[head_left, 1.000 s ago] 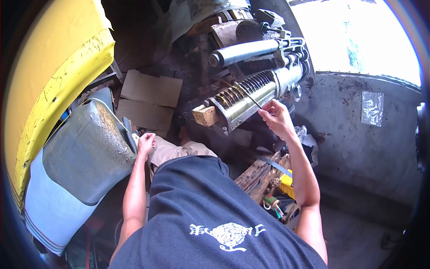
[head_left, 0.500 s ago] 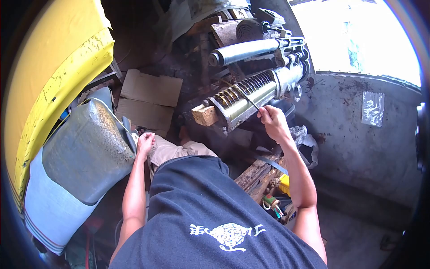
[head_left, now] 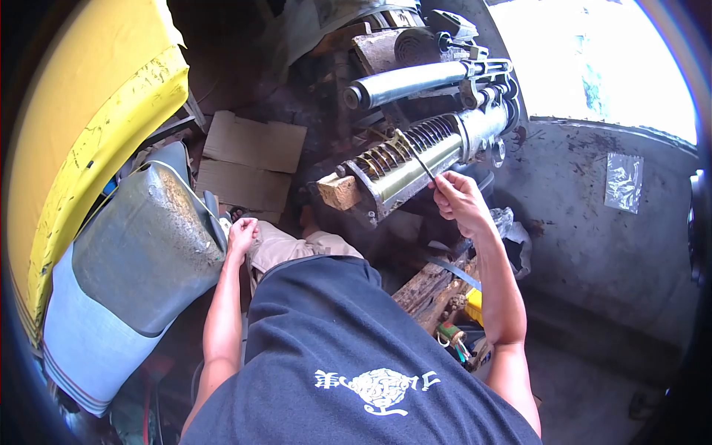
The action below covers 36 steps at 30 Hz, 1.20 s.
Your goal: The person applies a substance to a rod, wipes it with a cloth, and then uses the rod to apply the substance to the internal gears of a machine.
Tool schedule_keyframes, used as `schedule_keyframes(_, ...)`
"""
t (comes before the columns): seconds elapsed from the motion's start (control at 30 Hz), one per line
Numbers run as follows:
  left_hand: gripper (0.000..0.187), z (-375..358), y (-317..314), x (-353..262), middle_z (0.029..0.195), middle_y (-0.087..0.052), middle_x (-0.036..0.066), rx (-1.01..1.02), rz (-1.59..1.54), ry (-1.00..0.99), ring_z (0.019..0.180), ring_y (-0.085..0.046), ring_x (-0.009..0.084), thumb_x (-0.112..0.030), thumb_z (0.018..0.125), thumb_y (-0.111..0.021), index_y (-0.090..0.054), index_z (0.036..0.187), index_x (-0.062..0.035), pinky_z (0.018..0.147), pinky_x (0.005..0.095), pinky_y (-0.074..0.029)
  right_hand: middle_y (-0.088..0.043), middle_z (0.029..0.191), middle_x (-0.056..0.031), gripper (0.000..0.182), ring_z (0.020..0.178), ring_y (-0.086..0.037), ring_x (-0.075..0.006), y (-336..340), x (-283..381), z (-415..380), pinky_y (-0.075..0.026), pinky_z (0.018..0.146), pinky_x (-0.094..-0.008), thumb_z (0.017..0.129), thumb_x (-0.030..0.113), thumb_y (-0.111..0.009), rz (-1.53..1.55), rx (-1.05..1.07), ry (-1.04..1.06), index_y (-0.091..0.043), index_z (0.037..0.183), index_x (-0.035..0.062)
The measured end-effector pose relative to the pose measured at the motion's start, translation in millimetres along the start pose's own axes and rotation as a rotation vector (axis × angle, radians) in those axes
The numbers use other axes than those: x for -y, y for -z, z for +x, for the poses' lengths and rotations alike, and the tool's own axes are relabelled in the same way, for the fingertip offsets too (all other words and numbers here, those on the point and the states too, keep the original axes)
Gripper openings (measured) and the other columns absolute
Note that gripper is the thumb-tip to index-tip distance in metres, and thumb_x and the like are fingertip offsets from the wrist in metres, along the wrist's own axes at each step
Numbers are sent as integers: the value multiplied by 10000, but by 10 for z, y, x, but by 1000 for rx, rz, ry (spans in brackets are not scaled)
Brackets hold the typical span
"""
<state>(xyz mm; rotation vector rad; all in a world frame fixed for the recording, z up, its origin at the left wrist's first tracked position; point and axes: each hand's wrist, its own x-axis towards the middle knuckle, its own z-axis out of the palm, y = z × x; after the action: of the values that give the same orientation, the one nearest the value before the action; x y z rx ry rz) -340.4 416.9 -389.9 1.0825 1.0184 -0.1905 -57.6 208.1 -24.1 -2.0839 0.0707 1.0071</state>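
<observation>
My right hand point(head_left: 457, 199) pinches the end of a thin dark stick point(head_left: 422, 163). Its yellowish far tip overlaps the coil spring point(head_left: 386, 157) along the top of a metal cylinder assembly point(head_left: 426, 161). A light wood block point(head_left: 339, 191) sits at the near end of that assembly. Just above lies a second, smooth metal tube point(head_left: 408, 83). Down by my left thigh, beside the worn grey-green sheet point(head_left: 152, 245), my left hand point(head_left: 242, 236) is closed in a loose fist with nothing showing in it.
Yellow material point(head_left: 111, 133) curves along the left side. Flattened cardboard point(head_left: 248, 170) lies on the floor ahead. To my right are a rough timber piece point(head_left: 423, 293), a yellow object point(head_left: 473, 305) and a grey wall point(head_left: 571, 178) with a clear plastic bag point(head_left: 623, 183) against it.
My right hand has shifted slightly right, and the stick's tip sits further right along the spring. My left hand has stayed by the thigh.
</observation>
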Motion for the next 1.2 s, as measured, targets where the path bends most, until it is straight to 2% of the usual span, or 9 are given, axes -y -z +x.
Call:
schedule_keyframes(0.13, 186, -2, -8, -10, 754, -587, -5, -2, 20, 14, 639, -502, 53, -213, 908, -579, -613, 992, -50, 582, 194, -411, -547, 695, -15, 167, 599, -512, -71, -19, 66, -13, -419, 533, -228, 903, 161, -588, -338, -105, 206, -522, 900, 8)
schedule_keyframes(0.17, 186, -3, -9, -9, 753, -587, -5, 0, 14, 7, 639, -502, 53, -212, 907, -580, -613, 993, -50, 582, 194, -410, -609, 738, -89, 147, 671, -602, -157, 8, 70, 5, -470, 626, -289, 855, 101, -613, -433, -122, 224, -526, 899, -10)
schedule_keyframes(0.27, 188, 7, -1, 20, 752, -587, -5, 0, -2, -8, 637, -501, 55, -212, 907, -581, -612, 994, -49, 583, 194, -410, -624, 786, -148, 115, 698, -622, -259, -79, 109, -8, -477, 644, -330, 826, 57, -605, -768, -296, 516, -541, 898, -5)
schedule_keyframes(0.3, 189, 14, -4, 25, 751, -587, -4, -2, -4, -11, 637, -502, 56, -212, 906, -582, -612, 994, -48, 584, 195, -410, -618, 822, -177, 99, 760, -608, -347, -100, 129, -12, -476, 674, -385, 813, 54, -594, -866, -343, 553, -556, 891, 7)
schedule_keyframes(0.6, 167, 33, -6, 41, 737, -597, 5, -10, -17, -26, 614, -521, 54, -170, 903, -584, -610, 987, -27, 564, 187, -429, -629, 817, -162, 110, 829, -605, -359, -230, 218, 11, -469, 716, -437, 854, 148, -556, -1248, -423, 579, -564, 898, 47)
schedule_keyframes(0.7, 175, 67, -3, 85, 741, -588, -1, 12, -25, -29, 620, -508, 53, -192, 905, -585, -609, 988, -40, 574, 188, -420, -628, 823, -170, 113, 837, -605, -360, -277, 372, -65, -467, 714, -437, 841, 138, -573, -1237, -388, 421, -554, 892, 38)
schedule_keyframes(1.0, 167, 54, -12, 79, 738, -582, -2, 26, -40, -27, 617, -502, 55, -193, 907, -581, -606, 978, -45, 570, 195, -418, -614, 778, -177, 81, 784, -605, -360, -276, 270, -109, -467, 691, -418, 835, 99, -582, -1177, -444, 633, -566, 856, 22)
schedule_keyframes(1.13, 164, 83, -11, 116, 737, -583, 0, 31, -17, -25, 616, -503, 56, -189, 907, -579, -604, 976, -42, 568, 197, -419, -625, 790, -187, 114, 760, -600, -379, -305, 138, -116, -471, 665, -430, 869, 121, -553, -1076, -452, 532, -573, 872, 10)
schedule_keyframes(1.2, 163, 77, -8, 107, 736, -583, 0, 27, -16, -25, 615, -503, 57, -188, 906, -580, -604, 976, -43, 570, 197, -421, -624, 760, -176, 142, 669, -601, -327, -232, 61, -83, -469, 633, -387, 886, 140, -548, -965, -398, 514, -573, 891, 0)
